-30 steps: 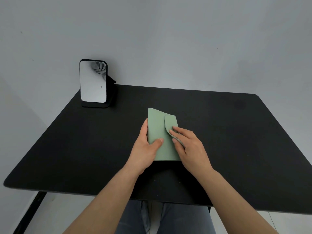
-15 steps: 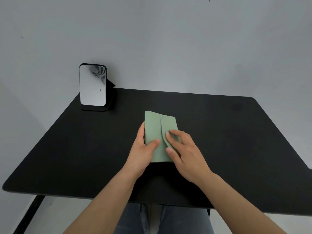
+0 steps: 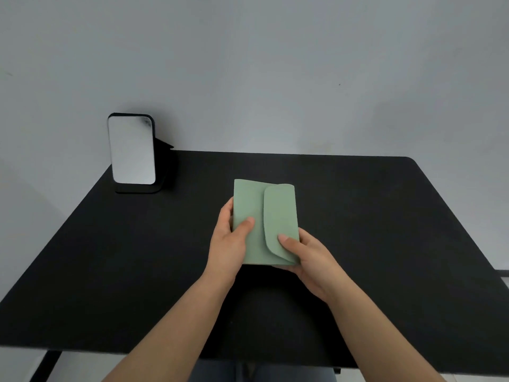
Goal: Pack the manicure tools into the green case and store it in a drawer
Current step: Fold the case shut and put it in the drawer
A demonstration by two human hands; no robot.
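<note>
Two hands grip one closed, soft sage-green flap case [image 3: 254, 213] over the middle of the matte black desk [image 3: 385, 216].

Head view: the left hand [image 3: 230, 244] clasps the case's left edge, thumb on top, fingers [image 3: 226, 213] curled round the side. The right hand [image 3: 308, 257] pinches the near right corner, thumb pressing the rounded flap. A small upright black-framed mirror [image 3: 132, 151] stands at the desk's far left corner.
</note>
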